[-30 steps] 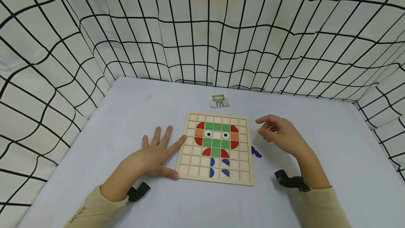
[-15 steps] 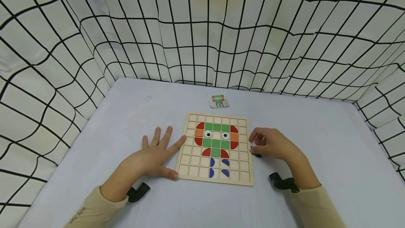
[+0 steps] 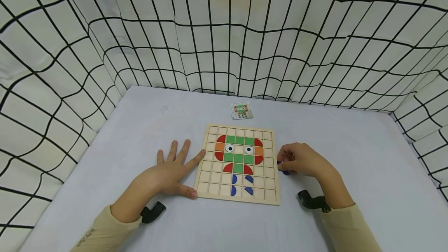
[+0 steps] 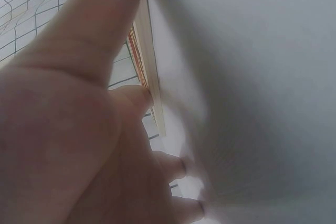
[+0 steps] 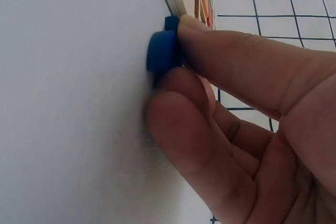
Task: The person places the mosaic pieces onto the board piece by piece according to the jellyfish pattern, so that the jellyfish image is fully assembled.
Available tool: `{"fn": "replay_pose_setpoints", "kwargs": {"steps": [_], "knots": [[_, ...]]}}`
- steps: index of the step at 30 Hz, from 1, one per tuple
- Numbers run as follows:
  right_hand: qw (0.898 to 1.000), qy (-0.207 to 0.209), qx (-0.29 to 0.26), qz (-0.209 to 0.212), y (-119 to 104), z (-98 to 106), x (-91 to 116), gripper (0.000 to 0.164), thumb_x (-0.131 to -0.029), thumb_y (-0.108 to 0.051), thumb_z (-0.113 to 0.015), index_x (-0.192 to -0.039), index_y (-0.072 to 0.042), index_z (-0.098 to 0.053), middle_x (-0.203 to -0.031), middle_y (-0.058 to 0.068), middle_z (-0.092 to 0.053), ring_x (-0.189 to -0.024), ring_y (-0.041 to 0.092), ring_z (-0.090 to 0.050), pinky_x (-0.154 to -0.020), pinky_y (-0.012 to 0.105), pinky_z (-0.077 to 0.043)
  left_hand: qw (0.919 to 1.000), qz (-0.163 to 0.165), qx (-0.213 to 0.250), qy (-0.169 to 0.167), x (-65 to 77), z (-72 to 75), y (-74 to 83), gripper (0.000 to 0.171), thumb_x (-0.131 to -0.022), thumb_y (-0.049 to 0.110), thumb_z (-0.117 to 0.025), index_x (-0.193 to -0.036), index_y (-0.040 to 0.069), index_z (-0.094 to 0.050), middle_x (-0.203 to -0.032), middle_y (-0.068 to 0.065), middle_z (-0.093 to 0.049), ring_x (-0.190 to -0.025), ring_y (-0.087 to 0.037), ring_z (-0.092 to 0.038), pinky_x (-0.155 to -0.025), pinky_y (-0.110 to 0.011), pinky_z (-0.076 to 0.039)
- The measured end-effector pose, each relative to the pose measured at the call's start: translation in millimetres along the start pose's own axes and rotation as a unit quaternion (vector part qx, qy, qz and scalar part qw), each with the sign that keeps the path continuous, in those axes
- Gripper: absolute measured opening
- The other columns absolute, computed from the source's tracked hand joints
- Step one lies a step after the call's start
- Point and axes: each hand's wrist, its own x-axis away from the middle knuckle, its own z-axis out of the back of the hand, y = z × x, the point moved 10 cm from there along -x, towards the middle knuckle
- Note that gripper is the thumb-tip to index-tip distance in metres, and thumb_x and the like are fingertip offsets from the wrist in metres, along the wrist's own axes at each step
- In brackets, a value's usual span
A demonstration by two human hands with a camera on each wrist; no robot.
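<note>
A wooden grid board [image 3: 214, 188] lies on the table, with green, red, orange, blue and round eye pieces forming a figure. My left hand [image 3: 164, 174] is spread flat at the board's left edge, its index finger and thumb touching the frame; in the left wrist view, the thumb [image 4: 89, 30] runs along that edge. Beside the board's right edge, my right hand [image 3: 302, 160] pinches a small blue half-round piece [image 5: 163, 51] between thumb and curled fingers. A second blue piece [image 3: 285, 172] shows partly under the hand; its shape is mostly hidden.
A small picture card [image 3: 241, 110] with a similar figure lies behind the board. White walls covered by black netting [image 3: 217, 34] rise at the table's back and sides. Black straps [image 3: 313, 200] sit at both wrists.
My right hand has come down and left from above the table to the blue pieces beside the board, and its fingers have closed there. The left hand has stayed still.
</note>
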Motion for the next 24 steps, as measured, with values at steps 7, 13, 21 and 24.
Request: {"fn": "replay_pose_setpoints", "kwargs": {"steps": [7,13,21,24], "knots": [[1.000,0.007,0.007,-0.002,6,8,0,0.008,-0.089,-0.012,-0.073,-0.096,-0.013,-0.069,-0.081,0.002,-0.063,-0.068,0.016,-0.059,-0.062,0.030,-0.052,1.0000,0.002,0.000,-0.002,0.1,0.1,-0.8,0.117,-0.068,0.072,-0.074,-0.161,0.029,-0.016,-0.165,-0.027,0.005,-0.146,-0.058,0.009,-0.103,-0.083,-0.001],[0.999,0.021,0.031,0.005,7,14,2,0.023,-0.082,-0.024,-0.083,-0.099,-0.015,-0.070,-0.081,0.001,-0.060,-0.074,0.017,-0.055,-0.063,0.032,-0.047,1.0000,0.001,0.004,0.000,0.9,0.4,-0.6,0.117,-0.068,0.072,-0.073,-0.161,0.030,-0.016,-0.165,-0.026,0.005,-0.146,-0.058,0.010,-0.103,-0.082,0.000],[0.999,0.027,0.032,0.005,8,13,-1,0.020,-0.086,-0.015,-0.078,-0.103,-0.016,-0.068,-0.081,0.003,-0.057,-0.070,0.018,-0.053,-0.060,0.032,-0.045,1.0000,0.001,0.001,0.003,1.2,1.5,-0.5,0.117,-0.068,0.072,-0.074,-0.161,0.030,-0.016,-0.165,-0.027,0.004,-0.146,-0.058,0.009,-0.103,-0.083,-0.001],[0.997,0.051,0.050,0.010,11,19,0,0.018,-0.089,-0.014,-0.074,-0.106,-0.015,-0.069,-0.085,0.003,-0.060,-0.071,0.018,-0.055,-0.061,0.031,-0.046,1.0000,0.001,0.003,0.001,1.5,1.4,0.3,0.117,-0.068,0.071,-0.074,-0.161,0.029,-0.017,-0.165,-0.027,0.004,-0.146,-0.058,0.009,-0.103,-0.083,0.000]]}}
